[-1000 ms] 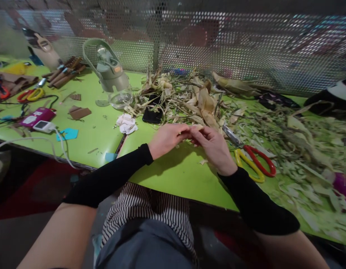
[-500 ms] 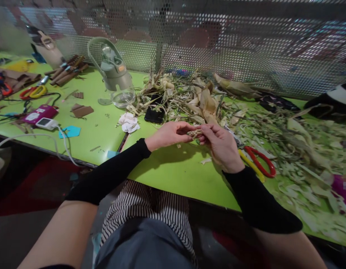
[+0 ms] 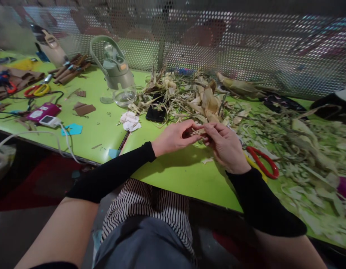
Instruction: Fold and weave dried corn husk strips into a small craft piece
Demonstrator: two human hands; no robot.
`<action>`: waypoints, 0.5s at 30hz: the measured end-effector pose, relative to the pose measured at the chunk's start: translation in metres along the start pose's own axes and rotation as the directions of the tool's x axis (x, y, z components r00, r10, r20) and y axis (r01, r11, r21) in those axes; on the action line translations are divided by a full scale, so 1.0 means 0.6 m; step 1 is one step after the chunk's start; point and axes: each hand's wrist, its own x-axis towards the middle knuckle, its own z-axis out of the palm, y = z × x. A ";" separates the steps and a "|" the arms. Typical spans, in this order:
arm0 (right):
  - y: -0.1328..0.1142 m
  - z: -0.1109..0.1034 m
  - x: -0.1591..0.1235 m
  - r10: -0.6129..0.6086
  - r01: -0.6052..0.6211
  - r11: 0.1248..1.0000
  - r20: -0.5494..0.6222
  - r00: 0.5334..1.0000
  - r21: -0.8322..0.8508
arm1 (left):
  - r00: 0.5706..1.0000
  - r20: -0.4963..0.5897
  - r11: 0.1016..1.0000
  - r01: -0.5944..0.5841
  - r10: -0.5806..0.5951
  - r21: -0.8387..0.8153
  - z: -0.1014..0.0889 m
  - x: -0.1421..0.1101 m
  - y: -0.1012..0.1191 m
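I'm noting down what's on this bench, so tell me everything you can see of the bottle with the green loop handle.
The bottle has a grey-green top, apparently plastic, with an arched loop handle and a small orange patch. Its lower part is clear; I can't tell what it holds. It appears to stand upright on the green table, though the wide view makes it lean left. Dry husks lie right beside it; whether any touch it is unclear.

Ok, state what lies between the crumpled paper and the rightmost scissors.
In the head view, the left hand, then the right hand, a pale strip between them.
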 end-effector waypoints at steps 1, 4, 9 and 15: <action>-0.002 0.001 -0.001 -0.037 0.037 0.999 0.002 0.999 -0.025 | 0.999 -0.030 0.999 0.027 -0.028 -0.037 0.001 0.001 0.000; -0.004 0.003 -0.003 -0.124 0.125 0.987 0.025 0.992 -0.099 | 0.985 -0.099 0.979 0.127 -0.143 -0.157 0.004 0.003 0.000; -0.001 0.005 -0.002 -0.154 0.149 0.976 -0.021 0.988 -0.159 | 0.958 -0.011 0.915 0.271 -0.287 -0.298 0.011 0.003 0.006; -0.004 -0.006 0.003 -0.067 0.055 0.982 -0.060 0.996 -0.182 | 0.911 0.196 0.803 0.412 -0.363 -0.430 0.002 0.005 0.009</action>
